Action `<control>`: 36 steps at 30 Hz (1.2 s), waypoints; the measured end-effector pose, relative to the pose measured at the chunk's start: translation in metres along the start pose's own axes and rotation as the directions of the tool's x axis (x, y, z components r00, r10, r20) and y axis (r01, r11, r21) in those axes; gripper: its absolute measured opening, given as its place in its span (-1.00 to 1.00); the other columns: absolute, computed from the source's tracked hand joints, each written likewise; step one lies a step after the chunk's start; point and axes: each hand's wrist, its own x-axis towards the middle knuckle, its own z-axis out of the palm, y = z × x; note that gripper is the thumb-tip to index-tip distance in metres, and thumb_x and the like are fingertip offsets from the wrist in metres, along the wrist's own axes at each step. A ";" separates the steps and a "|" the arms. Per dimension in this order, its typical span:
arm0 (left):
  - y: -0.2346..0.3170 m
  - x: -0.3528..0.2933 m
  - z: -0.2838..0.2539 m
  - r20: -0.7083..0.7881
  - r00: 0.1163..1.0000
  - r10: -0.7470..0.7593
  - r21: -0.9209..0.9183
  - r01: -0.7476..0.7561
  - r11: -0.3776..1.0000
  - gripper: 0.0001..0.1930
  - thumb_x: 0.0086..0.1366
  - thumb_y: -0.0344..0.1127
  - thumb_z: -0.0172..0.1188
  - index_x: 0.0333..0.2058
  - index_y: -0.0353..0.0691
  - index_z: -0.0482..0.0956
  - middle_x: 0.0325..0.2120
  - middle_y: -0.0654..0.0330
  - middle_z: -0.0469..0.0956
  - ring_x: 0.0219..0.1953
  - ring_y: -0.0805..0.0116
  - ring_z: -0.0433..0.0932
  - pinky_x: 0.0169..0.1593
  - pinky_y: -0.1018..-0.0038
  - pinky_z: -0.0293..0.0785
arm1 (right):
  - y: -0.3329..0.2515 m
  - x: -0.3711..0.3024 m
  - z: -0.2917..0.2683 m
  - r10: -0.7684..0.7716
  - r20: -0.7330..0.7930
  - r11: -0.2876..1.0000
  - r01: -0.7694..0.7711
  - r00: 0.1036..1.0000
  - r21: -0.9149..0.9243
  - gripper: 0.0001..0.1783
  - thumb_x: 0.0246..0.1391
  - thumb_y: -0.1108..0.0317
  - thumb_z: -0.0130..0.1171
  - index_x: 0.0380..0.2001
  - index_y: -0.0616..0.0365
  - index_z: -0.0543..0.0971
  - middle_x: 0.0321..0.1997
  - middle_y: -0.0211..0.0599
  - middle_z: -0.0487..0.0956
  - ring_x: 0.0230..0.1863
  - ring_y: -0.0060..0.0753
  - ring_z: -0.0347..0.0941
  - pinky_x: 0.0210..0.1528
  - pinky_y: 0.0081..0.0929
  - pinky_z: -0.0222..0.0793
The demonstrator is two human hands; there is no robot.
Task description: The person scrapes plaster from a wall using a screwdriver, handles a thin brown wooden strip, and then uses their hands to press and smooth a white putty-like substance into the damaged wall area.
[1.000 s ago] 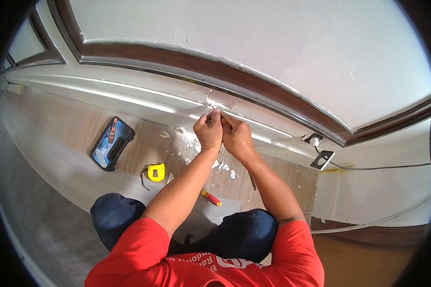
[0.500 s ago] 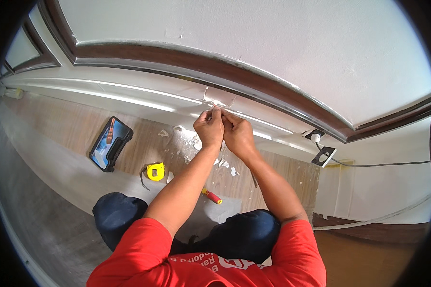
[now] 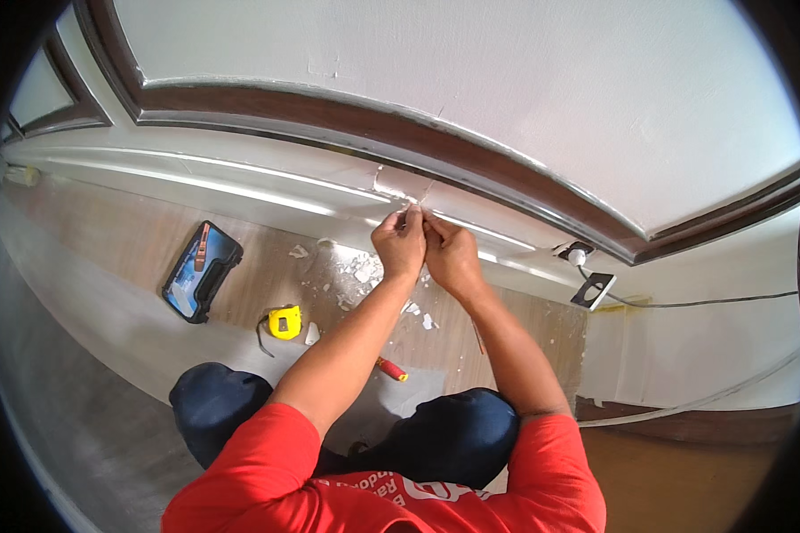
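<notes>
My left hand [image 3: 400, 247] and my right hand [image 3: 452, 255] are side by side in front of the white skirting [image 3: 267, 197], fingertips pinched together. Whatever they pinch is too small and too covered by the fingers to name. Just beyond the fingertips is a chipped, broken patch [image 3: 396, 184] in the lower wall. White plaster chips [image 3: 357, 271] and dust lie scattered on the wood floor below my wrists. A red and yellow tool handle [image 3: 392, 369] rests on the floor by my left forearm; its other end is hidden beneath the arm.
A yellow tape measure [image 3: 284, 322] and a black tool case [image 3: 202, 271] with a pictured lid lie to the left. At the right, a plug sits in a wall socket [image 3: 576, 253], its loose cover plate [image 3: 593, 290] hanging by the grey cable [image 3: 711, 302]. Dark wood moulding [image 3: 400, 138] crosses the wall.
Both hands have shifted slightly right and down in the picture, while the view itself has moved a little. The fingertips remain pinched together.
</notes>
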 end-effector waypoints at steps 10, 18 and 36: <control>0.013 0.005 -0.006 -0.114 0.992 -0.052 -0.128 0.038 0.991 -0.69 0.37 -0.28 0.23 -0.48 -0.42 0.58 -0.56 0.29 0.58 -0.51 0.61 0.45 -0.42 0.57 0.39 | 0.005 0.010 0.022 -0.183 -0.074 0.977 0.190 0.980 0.093 -0.66 0.19 0.33 0.09 -0.01 0.14 0.64 -0.28 0.23 0.60 -0.25 0.23 0.60 -0.21 -0.16 0.51; 0.007 0.007 -0.012 -0.029 0.999 -0.021 -0.005 0.020 1.000 -0.75 0.31 -0.29 0.30 -0.49 -0.34 0.60 -0.57 0.34 0.55 -0.54 0.63 0.42 -0.45 0.61 0.35 | -0.003 -0.001 0.017 -0.125 -0.087 0.992 0.124 0.988 -0.018 -0.68 0.21 0.33 0.10 -0.01 0.13 0.65 -0.32 0.22 0.61 -0.30 0.21 0.60 -0.25 -0.16 0.51; 0.009 0.004 -0.002 -0.039 0.998 -0.058 -0.037 0.056 0.998 -0.73 0.29 -0.29 0.27 -0.50 -0.39 0.59 -0.57 0.31 0.57 -0.51 0.57 0.46 -0.41 0.56 0.41 | 0.005 0.003 0.009 -0.127 -0.048 0.992 0.127 0.991 -0.009 -0.68 0.25 0.36 0.06 0.02 0.11 0.63 -0.11 0.13 0.64 -0.06 0.03 0.64 -0.03 -0.30 0.50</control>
